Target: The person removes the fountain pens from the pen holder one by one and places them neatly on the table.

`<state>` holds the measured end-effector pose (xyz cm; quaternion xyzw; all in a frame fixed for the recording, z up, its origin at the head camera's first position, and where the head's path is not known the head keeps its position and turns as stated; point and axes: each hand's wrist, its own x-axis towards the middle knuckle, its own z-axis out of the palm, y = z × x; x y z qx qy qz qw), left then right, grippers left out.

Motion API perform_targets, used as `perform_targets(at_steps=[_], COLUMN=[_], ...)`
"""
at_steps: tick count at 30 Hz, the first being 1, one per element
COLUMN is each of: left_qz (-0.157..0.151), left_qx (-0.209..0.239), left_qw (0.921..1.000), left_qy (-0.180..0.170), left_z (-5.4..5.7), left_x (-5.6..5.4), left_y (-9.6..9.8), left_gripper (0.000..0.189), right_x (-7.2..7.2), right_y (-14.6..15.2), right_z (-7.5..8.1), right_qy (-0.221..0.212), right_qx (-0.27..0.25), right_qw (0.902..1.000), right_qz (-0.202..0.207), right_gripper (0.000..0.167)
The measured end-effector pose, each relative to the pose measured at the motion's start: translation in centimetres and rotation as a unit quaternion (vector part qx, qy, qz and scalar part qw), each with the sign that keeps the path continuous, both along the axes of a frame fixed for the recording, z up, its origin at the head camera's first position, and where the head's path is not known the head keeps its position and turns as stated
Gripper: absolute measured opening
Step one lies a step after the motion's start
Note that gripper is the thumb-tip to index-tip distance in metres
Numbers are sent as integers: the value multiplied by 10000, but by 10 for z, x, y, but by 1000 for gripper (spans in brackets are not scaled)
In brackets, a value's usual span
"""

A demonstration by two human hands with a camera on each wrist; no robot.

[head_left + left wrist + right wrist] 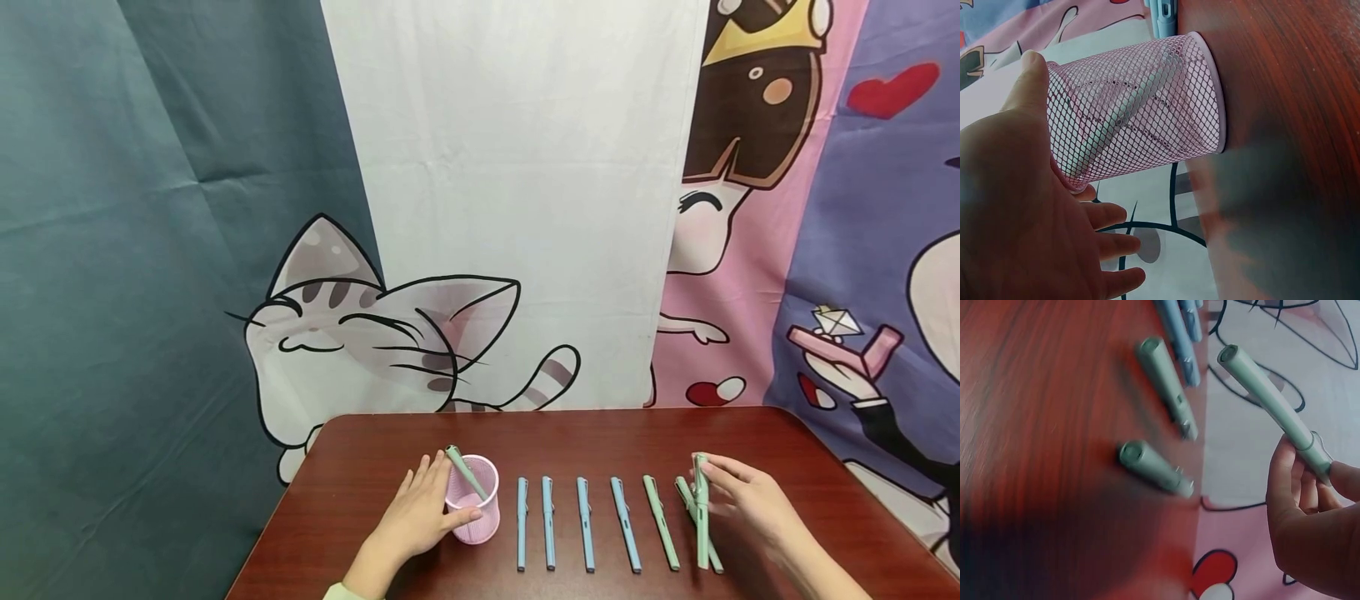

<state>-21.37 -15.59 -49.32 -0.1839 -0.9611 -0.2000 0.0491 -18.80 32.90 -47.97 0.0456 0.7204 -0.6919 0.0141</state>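
A pink mesh pen cup (477, 527) stands upright on the table, with one green pen (466, 473) leaning inside it. My left hand (415, 514) rests against the cup's left side, its fingers fairly straight and the thumb along the near rim. At the right, my right hand (756, 500) pinches a green pen (1269, 394) near its clip end, holding it above the table. Below that pen lies another green pen (1154, 469), partly covered by it in the head view. A further green pen (662, 525) lies just to the left.
Several blue pens, among them a blue pen (585, 525), lie in a spaced row between the cup and the green pens. The dark red wooden table (375, 450) ends at a printed cartoon curtain (525, 208) behind.
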Motion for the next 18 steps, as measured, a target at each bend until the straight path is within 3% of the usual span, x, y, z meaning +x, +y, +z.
perform_targets(at_steps=[8,13,18], left_qz=[13,14,-4], left_qx=[22,18,16], left_qw=[10000,10000,10000], left_qy=[22,11,15], left_z=[-1,-1,-2], left_x=[0,-1,-1], left_y=[0,0,0], left_gripper=[104,104,105], right_x=[-2,-5,-10], right_y=[22,34,45], right_z=[-9,-13,-15], right_qy=[1,-204,-454], right_qx=[156,407,638], right_qw=[9999,9990,9968], right_qz=[-53,-44,126], right_gripper=[21,15,32])
